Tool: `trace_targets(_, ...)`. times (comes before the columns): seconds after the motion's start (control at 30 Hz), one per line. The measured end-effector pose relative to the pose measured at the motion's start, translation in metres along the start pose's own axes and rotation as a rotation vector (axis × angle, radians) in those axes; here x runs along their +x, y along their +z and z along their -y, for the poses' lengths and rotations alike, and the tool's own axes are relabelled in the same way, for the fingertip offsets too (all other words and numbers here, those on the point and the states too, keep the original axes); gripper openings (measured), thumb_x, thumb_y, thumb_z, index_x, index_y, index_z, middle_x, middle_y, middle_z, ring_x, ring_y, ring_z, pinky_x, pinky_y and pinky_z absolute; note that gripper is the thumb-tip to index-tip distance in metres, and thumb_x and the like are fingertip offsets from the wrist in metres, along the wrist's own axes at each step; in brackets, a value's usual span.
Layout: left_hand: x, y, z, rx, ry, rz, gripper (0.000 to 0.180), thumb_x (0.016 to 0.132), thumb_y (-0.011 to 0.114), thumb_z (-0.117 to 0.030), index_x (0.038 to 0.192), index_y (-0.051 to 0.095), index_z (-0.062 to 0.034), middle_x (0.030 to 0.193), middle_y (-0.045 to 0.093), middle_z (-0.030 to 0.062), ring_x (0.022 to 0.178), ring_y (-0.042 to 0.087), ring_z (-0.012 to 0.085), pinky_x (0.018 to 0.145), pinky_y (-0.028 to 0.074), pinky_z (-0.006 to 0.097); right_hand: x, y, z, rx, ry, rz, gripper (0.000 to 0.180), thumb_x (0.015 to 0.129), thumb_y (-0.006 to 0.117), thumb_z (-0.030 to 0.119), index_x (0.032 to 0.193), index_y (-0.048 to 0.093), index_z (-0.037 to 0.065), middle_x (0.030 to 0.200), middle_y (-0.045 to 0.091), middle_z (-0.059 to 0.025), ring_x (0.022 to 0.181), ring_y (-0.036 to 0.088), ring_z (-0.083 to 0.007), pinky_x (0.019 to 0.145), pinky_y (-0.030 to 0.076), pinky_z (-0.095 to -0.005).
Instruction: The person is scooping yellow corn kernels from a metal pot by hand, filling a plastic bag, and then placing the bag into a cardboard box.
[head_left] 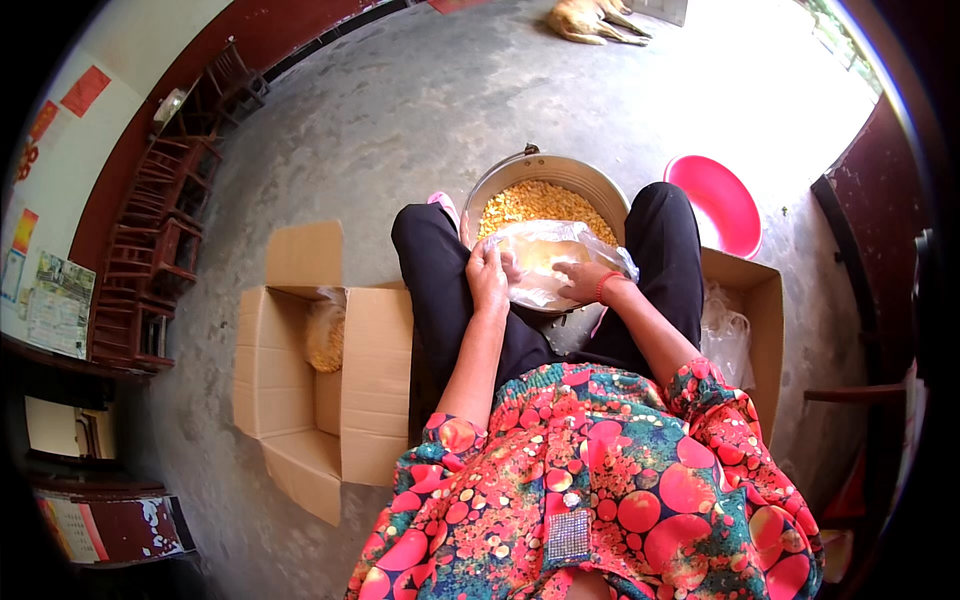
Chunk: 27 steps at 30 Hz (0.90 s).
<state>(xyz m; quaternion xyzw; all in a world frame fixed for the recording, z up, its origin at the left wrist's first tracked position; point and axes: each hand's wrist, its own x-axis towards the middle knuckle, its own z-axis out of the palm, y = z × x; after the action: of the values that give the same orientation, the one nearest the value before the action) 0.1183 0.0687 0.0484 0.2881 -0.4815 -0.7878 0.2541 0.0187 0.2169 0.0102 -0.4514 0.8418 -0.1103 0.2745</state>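
A clear plastic bag (pixel 545 250), its mouth spread wide, lies over the near side of a round metal bucket (pixel 600 180). Yellow corn kernels (pixel 535 203) fill the bottom of that bucket, which stands between my knees. On the bag's left edge, my left hand (pixel 488 278) is closed, pinching the thin plastic. My right hand (pixel 590 281), with a red bracelet at the wrist, reaches into the bag from the right. Its fingers point left and look apart, though the plastic partly blurs them.
An open cardboard box (pixel 375 385) on my left contains a bag of corn (pixel 325 335). At my right, another cardboard box (pixel 765 335) holds clear plastic bags (pixel 727 340). Beyond it sits a pink basin (pixel 715 200). A dog (pixel 590 20) lies farther off; wooden chairs (pixel 150 250) line the left wall.
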Motion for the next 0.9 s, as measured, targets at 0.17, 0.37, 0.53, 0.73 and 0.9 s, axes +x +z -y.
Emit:
trace_targets(0.17,0.011,-0.009,0.014,0.081,0.044,0.139,0.015,0.085,0.045,-0.014,0.086,0.055,-0.0035,0.054,0.038,-0.0053,0.041,0.032,0.0024,0.037,0.026,0.016,0.004,-0.019,-0.004,0.255,0.017,-0.804,0.067,0.069,0.058,0.033,0.124,0.031,0.005,0.116,0.044,-0.021,0.11,0.041,-0.0303,0.091,0.033,-0.0338)
trace_targets(0.37,0.026,0.008,0.012,0.322,0.333,0.077,0.017,0.084,0.045,-0.014,0.08,0.057,-0.0026,0.055,0.039,-0.0066,0.045,0.032,0.0017,0.042,0.028,0.016,-0.025,-0.047,0.019,0.292,0.006,-0.868,0.038,0.073,0.057,0.018,0.107,0.048,0.006,0.107,0.05,-0.0166,0.098,0.047,-0.0308,0.081,0.038,-0.0362)
trace_targets(0.53,0.07,0.0,0.009,0.161,0.407,0.102,0.016,0.085,0.044,-0.016,0.077,0.053,-0.0053,0.053,0.037,-0.005,0.045,0.032,0.0028,0.04,0.026,0.017,-0.021,-0.056,0.065,0.82,-0.252,-0.224,0.017,0.078,0.051,0.016,0.082,0.06,0.002,0.063,0.058,-0.0055,0.051,0.054,-0.0101,0.048,0.044,-0.0226)
trace_targets(0.73,0.062,0.0,0.023,0.334,0.367,0.13,0.02,0.086,0.044,-0.018,0.081,0.056,-0.003,0.058,0.048,-0.0007,0.052,0.042,0.0059,0.052,0.036,0.02,0.052,0.007,0.042,0.117,-0.131,-0.088,0.029,0.073,0.048,0.024,0.096,0.061,0.011,0.092,0.059,-0.0149,0.086,0.055,-0.0295,0.082,0.041,-0.0348)
trace_targets(0.9,0.05,0.006,0.038,0.172,0.192,0.135,0.018,0.086,0.043,-0.015,0.081,0.053,-0.001,0.065,0.051,0.0007,0.058,0.047,0.0072,0.057,0.041,0.02,0.091,0.071,0.021,0.007,-0.095,-0.326,0.037,0.075,0.048,0.029,0.108,0.054,0.013,0.107,0.053,-0.0145,0.097,0.051,-0.0288,0.087,0.037,-0.035)
